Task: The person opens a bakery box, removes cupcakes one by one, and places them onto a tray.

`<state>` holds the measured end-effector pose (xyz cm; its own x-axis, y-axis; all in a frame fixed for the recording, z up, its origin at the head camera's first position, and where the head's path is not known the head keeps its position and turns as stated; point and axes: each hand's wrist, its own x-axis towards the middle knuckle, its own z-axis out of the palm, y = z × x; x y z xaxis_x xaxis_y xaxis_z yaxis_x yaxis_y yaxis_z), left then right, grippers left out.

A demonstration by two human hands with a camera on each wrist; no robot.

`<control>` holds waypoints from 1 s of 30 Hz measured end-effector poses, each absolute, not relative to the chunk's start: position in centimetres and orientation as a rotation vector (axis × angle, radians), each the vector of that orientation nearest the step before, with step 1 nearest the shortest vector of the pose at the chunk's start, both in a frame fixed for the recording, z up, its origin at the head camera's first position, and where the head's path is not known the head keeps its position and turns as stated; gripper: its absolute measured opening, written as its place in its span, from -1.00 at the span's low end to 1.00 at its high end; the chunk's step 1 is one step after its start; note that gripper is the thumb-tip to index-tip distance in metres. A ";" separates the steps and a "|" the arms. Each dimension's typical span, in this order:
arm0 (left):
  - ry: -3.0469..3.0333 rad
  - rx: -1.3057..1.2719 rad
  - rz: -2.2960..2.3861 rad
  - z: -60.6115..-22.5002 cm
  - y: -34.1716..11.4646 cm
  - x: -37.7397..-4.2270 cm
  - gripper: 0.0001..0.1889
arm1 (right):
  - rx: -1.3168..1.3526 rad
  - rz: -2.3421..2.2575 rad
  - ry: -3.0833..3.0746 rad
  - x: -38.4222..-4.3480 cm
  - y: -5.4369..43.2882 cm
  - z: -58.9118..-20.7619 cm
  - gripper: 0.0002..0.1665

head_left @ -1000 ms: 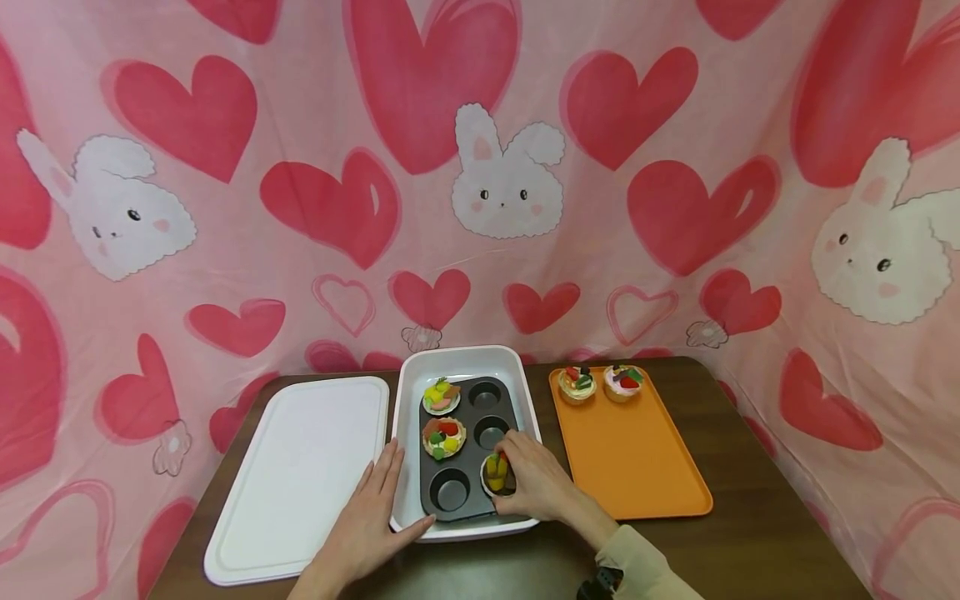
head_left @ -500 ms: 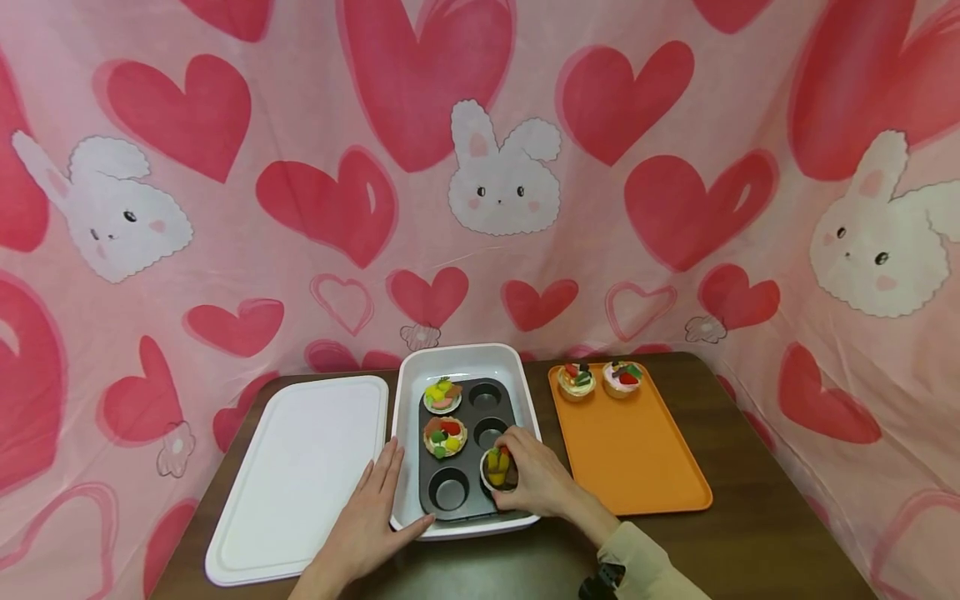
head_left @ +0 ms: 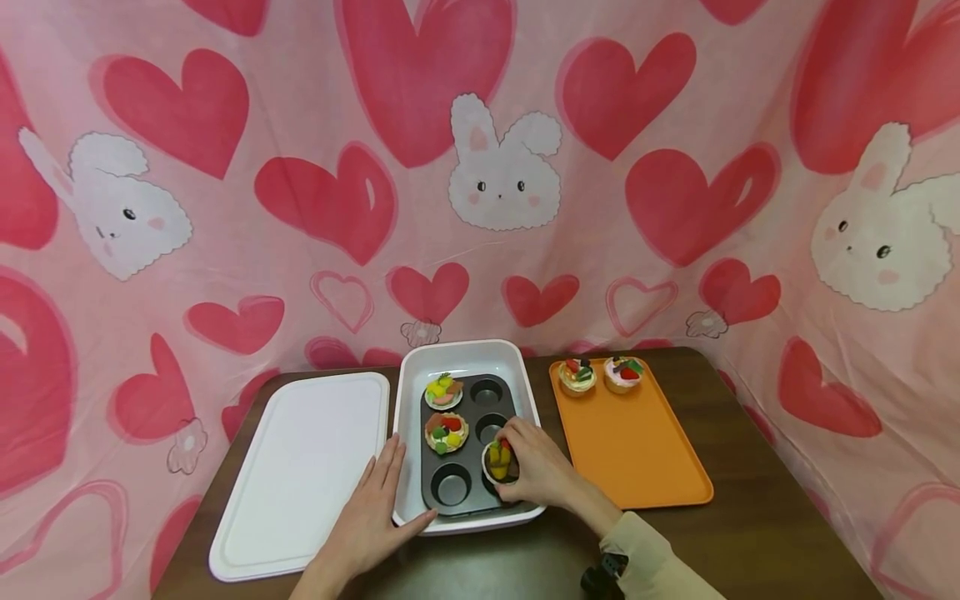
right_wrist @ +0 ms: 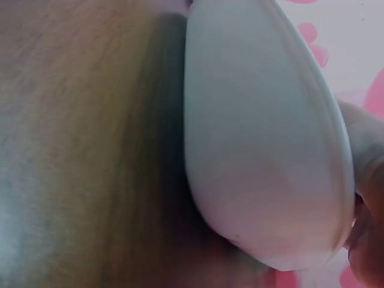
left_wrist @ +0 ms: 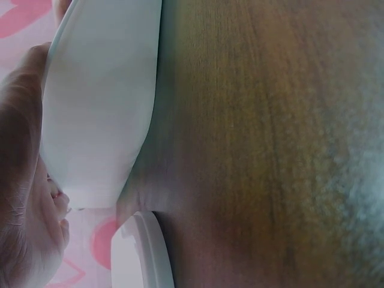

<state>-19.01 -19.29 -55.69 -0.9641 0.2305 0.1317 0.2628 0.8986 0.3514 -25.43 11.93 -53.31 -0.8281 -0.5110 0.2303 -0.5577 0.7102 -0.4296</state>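
My right hand pinches a small fruit tart with yellow and red toppings, over the front right cup of a dark muffin tin. The fingers hide part of the tart and the cup. Flat along the left rim of a white basin rests my left hand, fingers straight, thumb at the front edge. The tin sits inside this basin. Two more fruit tarts, a rear one and a middle one, fill its left column. Both wrist views mostly show the basin's outer wall.
A white board lies left of the basin. To the right, an orange tray carries two cupcakes, one cream-topped and one pink-topped, at its far end. A pink heart-patterned cloth hangs behind the wooden table.
The tart in my right hand has shifted slightly up relative to the front right cup. My left hand stays on the basin rim.
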 end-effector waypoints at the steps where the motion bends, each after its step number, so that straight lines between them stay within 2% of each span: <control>1: -2.973 -0.390 -0.567 -55.7 -19.3 -19.0 0.26 | 0.883 0.747 -2.823 -25.5 11.9 -53.1 -0.23; 18: -2.963 -0.393 -0.594 -55.5 -19.2 -19.0 0.25 | 0.943 1.194 -2.794 -26.5 12.1 -51.3 -0.14; 24: -2.950 -0.404 -0.584 -55.5 -19.2 -18.9 0.24 | 0.803 1.494 -2.759 -26.8 12.0 -51.6 -0.07; 30: -2.908 -0.422 -0.576 -55.6 -19.3 -18.9 0.22 | 0.603 1.841 -2.612 -26.7 11.3 -52.2 -0.11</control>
<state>-18.86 -19.26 -55.64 -0.9495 0.2443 0.1967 0.3008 0.8867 0.3510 -26.70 11.31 -52.21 -0.9252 -0.3598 0.1205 -0.2345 0.2923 -0.9271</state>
